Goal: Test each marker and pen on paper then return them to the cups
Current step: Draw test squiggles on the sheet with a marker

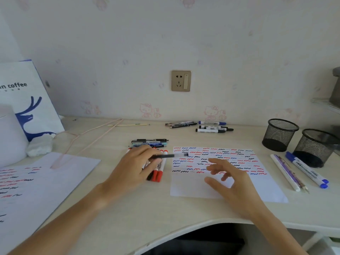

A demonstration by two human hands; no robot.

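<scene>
The left hand point(137, 165) pinches a pen point(168, 156) level, tip toward the slack, empty right hand point(227, 178) over the paper point(217, 188), likely to pass it across for testing.

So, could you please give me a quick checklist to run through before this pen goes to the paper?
1. Pen held: ok, the left hand pinches it, pointing at the right hand.
2. Right hand free to take it: ok, open over the sheet.
3. Blank space on the test sheet: ok, the lower part is unmarked.
4. Cap off: cannot tell, the tip is blurred.
5. Mesh cups ready for returns: ok, both upright, apparently empty.
</scene>
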